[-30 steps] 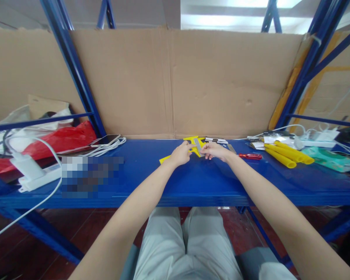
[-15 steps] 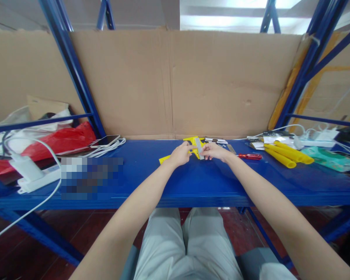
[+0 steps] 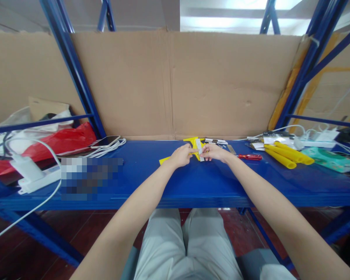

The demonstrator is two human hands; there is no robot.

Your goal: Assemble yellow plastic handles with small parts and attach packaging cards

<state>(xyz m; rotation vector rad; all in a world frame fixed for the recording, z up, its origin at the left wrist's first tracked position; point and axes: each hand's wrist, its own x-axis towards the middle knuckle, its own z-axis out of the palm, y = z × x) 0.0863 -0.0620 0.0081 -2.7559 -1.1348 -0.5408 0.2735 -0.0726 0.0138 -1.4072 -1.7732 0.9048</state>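
A yellow plastic piece point(image 3: 194, 143) with a wide top lies near the back edge of the blue table. Across it, slightly tilted, is a flat grey-white strip point(image 3: 199, 147). My right hand point(image 3: 212, 151) pinches the strip's right edge between thumb and fingers. From the left, my left hand point(image 3: 181, 155) reaches in with its index finger stretched toward the strip, the other fingers curled. Another yellow part point(image 3: 163, 160) shows beside my left wrist, partly hidden by it.
Right of my hands lie a red screwdriver point(image 3: 250, 157), yellow tubes point(image 3: 290, 153) and a green packet point(image 3: 329, 158). White cables point(image 3: 112, 147), a power strip point(image 3: 41, 179) and a red bag point(image 3: 61, 140) are at the left. Cardboard point(image 3: 172, 85) stands behind the table.
The grey-white strip has turned slightly and looks paler. My left index finger has shifted a little lower along it. My right hand has barely moved.
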